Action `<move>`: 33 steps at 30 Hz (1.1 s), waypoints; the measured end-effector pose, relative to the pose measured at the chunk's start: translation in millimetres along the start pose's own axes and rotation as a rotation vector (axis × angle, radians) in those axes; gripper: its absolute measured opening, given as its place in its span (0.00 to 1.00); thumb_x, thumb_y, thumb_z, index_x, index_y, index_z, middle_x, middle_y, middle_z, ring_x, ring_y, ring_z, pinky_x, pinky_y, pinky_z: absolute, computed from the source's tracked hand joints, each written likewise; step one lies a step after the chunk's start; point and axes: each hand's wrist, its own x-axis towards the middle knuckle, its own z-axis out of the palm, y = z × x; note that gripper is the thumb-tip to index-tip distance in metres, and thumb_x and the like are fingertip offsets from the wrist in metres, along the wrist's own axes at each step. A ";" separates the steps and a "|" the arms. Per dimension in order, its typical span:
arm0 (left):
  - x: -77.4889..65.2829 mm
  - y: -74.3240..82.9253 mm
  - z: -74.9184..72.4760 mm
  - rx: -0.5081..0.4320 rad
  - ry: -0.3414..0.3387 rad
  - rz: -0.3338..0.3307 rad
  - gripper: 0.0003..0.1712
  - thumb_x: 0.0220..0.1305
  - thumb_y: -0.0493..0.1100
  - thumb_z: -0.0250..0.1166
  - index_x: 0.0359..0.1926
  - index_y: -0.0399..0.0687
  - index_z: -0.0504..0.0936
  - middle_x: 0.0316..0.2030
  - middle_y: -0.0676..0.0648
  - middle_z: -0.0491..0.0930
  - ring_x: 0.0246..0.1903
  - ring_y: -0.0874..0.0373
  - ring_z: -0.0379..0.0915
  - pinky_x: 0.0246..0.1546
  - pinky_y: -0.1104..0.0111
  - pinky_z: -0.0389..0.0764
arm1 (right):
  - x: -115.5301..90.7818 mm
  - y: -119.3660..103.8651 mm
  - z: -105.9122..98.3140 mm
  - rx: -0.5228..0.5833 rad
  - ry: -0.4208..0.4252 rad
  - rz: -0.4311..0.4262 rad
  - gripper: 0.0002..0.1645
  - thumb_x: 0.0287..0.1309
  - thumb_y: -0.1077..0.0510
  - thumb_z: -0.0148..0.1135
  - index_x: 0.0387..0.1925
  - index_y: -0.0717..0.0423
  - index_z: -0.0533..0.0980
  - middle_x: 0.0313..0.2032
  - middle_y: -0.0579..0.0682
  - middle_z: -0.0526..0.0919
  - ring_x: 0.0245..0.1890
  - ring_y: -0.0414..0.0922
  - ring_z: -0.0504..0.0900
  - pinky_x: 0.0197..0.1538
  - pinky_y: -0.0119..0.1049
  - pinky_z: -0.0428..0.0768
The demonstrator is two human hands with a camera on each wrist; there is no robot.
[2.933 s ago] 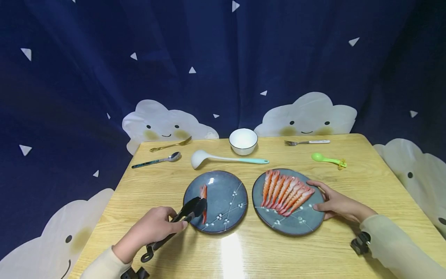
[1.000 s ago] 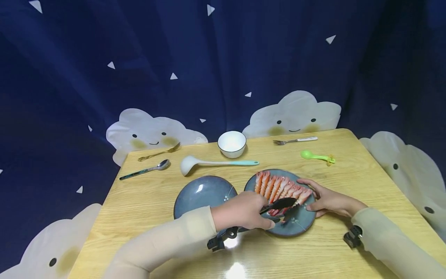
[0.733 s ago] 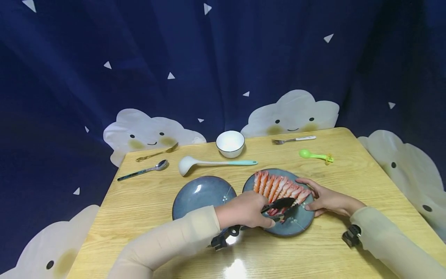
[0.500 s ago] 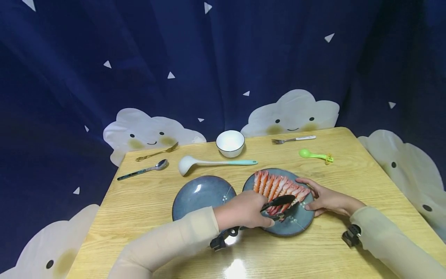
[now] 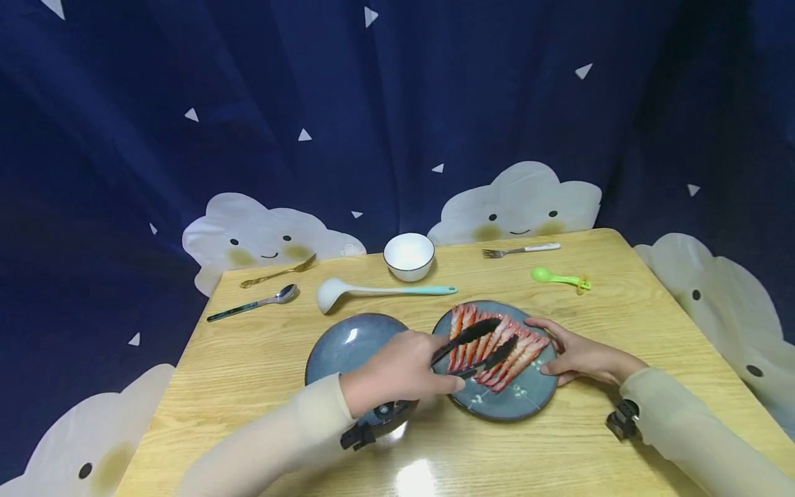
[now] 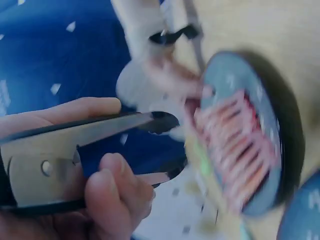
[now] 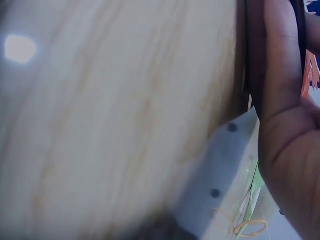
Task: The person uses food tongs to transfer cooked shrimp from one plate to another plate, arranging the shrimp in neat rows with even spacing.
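In the head view my left hand (image 5: pixel 400 367) grips black-tipped tongs (image 5: pixel 479 330). Their two spread tips hang above a row of shrimp (image 5: pixel 522 359) on the right blue plate (image 5: pixel 506 407). Seen from the left wrist, the tongs (image 6: pixel 50 155) have nothing between their tips, and the shrimp (image 6: pixel 232 145) lie fanned out beyond them. My right hand (image 5: pixel 586 355) holds that plate by its right rim, thumb on top and other fingers at the edge. A second blue plate (image 5: pixel 344 345) sits to the left, partly hidden under my left hand and forearm.
Behind the plates lie a white ladle (image 5: pixel 373 290) with a mint handle and a white bowl (image 5: pixel 408 257). At the left are a gold fork (image 5: pixel 276 273) and a spoon (image 5: pixel 254 304). A fork (image 5: pixel 522 250) and a green spoon (image 5: pixel 559 277) lie at the right.
The tongs carried a shrimp from the left plate to the right one and let it go beside the others. Just now they spread and drew back leftward. The right hand stayed on the rim.
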 end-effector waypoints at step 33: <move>-142.8 -258.0 32.0 0.174 0.321 -0.798 0.61 0.42 0.76 0.50 0.61 0.33 0.47 0.35 0.29 0.74 0.21 0.45 0.72 0.11 0.61 0.63 | -7.7 2.0 -29.2 -0.015 0.045 0.049 0.56 0.48 0.68 0.60 0.64 0.39 0.34 0.55 0.70 0.46 0.36 0.54 0.76 0.35 0.49 0.75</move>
